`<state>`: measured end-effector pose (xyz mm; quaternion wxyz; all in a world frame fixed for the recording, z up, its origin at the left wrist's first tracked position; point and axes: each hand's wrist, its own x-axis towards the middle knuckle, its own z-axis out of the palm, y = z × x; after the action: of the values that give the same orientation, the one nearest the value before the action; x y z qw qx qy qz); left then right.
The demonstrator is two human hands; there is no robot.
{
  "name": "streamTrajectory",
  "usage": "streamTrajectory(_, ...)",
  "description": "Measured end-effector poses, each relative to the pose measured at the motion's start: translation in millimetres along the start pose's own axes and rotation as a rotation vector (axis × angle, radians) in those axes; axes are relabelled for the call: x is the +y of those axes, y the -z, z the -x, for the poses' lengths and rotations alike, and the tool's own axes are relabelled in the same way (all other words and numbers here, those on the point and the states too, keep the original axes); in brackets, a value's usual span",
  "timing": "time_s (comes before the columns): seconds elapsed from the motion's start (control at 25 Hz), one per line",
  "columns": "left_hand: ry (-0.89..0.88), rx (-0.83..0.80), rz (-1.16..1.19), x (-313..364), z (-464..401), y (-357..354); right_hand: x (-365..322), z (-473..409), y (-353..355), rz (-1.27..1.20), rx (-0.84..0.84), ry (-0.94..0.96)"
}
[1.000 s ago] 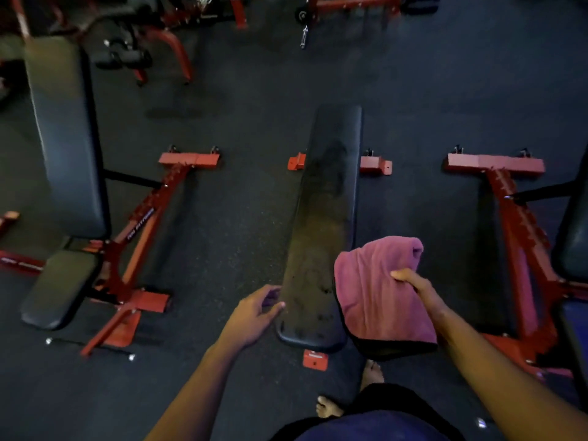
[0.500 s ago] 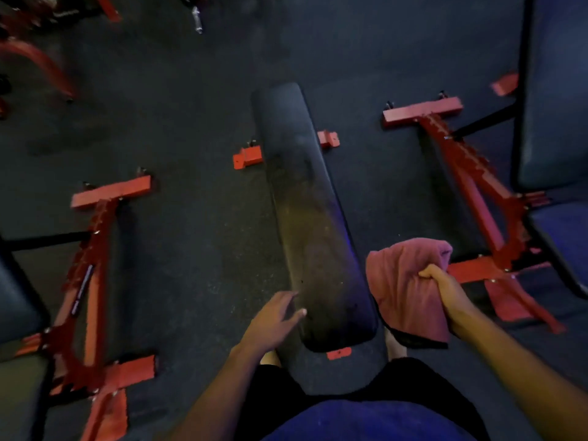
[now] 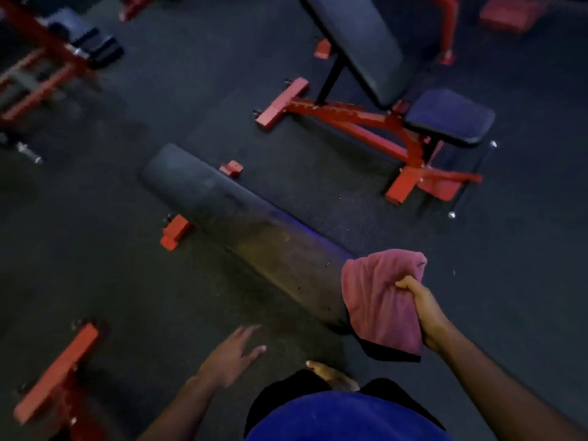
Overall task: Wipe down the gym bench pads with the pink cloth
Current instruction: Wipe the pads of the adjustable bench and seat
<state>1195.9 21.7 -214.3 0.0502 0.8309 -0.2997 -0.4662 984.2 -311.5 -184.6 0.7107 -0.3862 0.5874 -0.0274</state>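
Observation:
A long black flat bench pad (image 3: pixel 241 227) runs diagonally from upper left to lower right across the dark floor. My right hand (image 3: pixel 420 308) grips a bunched pink cloth (image 3: pixel 378 300), which hangs over the pad's near end. My left hand (image 3: pixel 230 356) hovers with fingers spread over the floor, left of that end and apart from the pad. An adjustable bench stands at upper right, with a black back pad (image 3: pixel 359 43) and a seat pad (image 3: pixel 450 117) on a red frame (image 3: pixel 350 117).
Red feet (image 3: pixel 175 230) of the flat bench stick out on both sides. Another red bench base (image 3: pixel 54 374) lies at lower left. A red rack with dumbbells (image 3: pixel 92 43) stands at upper left. My bare foot (image 3: pixel 331 374) is just under the pad's end.
The view has swung, so the flat bench now lies diagonally. My left hand has come off the pad's end and moved left. The cloth now covers the pad's near end.

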Motion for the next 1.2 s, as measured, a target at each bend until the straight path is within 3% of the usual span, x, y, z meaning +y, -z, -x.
streamTrajectory(0.2, -0.136, 0.044, -0.176, 27, -54, 20, 80, 14, 27, -0.276, 0.099, 0.037)
streamTrajectory(0.36, -0.297, -0.166, -0.547, 49, -96, 54, 141, 23, 28, -0.331, 0.325, 0.000)
streamTrajectory(0.44, -0.370, -0.208, -0.583, 52, -126, 81, 161, 19, 16, -0.334, 0.409, -0.063)
streamTrajectory(0.6, -0.540, -0.333, -0.860, 36, -191, 156, 162, 15, -53, -0.414, 0.619, -0.109)
streamTrajectory(0.68, -0.610, -0.396, -1.042, 27, -224, 195, 155, 21, -95, -0.378, 0.704, -0.069)
streamTrajectory(0.84, -0.548, -0.476, -1.221, 40, -278, 242, 161, 29, -167, -0.102, 0.850, 0.010)
streamTrajectory(1.04, -0.742, -0.349, -1.332, 50, -325, 196, 188, -23, -222, 0.130, 0.928, 0.026)
streamTrajectory(1.2, -0.872, -0.443, -1.523, 28, -393, 162, 206, -97, -279, 0.214, 0.895, -0.055)
